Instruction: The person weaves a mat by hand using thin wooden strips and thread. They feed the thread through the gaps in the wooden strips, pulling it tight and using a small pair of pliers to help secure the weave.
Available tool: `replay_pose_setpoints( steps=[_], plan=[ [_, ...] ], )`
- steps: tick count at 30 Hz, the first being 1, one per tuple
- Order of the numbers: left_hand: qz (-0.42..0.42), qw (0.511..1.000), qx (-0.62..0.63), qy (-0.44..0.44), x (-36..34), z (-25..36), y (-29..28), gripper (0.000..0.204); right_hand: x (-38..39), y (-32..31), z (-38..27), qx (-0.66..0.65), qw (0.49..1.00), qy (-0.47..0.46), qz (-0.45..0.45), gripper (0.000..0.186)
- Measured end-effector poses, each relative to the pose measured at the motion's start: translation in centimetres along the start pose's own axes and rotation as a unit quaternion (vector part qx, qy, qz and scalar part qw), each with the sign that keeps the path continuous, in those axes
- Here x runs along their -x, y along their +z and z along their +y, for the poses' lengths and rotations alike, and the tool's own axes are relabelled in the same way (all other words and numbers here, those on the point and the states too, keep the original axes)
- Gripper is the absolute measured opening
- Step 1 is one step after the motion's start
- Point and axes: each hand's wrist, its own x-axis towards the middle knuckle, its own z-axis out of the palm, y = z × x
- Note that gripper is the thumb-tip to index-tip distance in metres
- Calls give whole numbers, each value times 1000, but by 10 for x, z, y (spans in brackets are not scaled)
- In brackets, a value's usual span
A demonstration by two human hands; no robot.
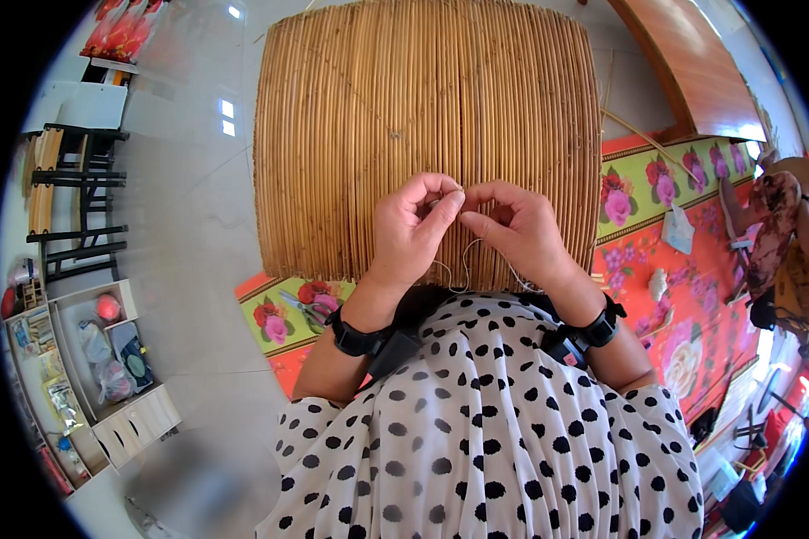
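In front of me lies a wide mat of straight brown reeds [360, 108], laid side by side and running away from me. Above its near part my two hands meet. My left hand [412, 229] is closed, thumb and index finger pinched together at the tip. Close against it, my right hand [523, 232] is curled, its fingertips at the same spot. A thin white thread [466, 260] hangs in loops below the fingers, over the mat's near edge. Its upper end is hidden by the fingers.
Scissors [304, 307] lie on a red and green flowered floor covering [679, 332], at the mat's near left. A wooden piece of furniture [692, 67] stands at the far right. Left are black metal racks [76, 202] and an open drawer unit [108, 422]. Another person [777, 216] is at the right.
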Motion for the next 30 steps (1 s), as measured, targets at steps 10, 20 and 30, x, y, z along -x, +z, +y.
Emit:
replay_pose_setpoints(
  steps=[10,20,30],
  plan=[
    [4,999,43,2,1,-2,-2,8,1,1,-4,120,992,11,-30,13],
    [-46,998,-2,-32,-3,8,-4,7,1,-3,-2,148,984,-94,-43,11],
    [-33,997,-54,-47,-5,2,2,6,-7,-7,-1,-3,994,-75,83,15]
  ],
)
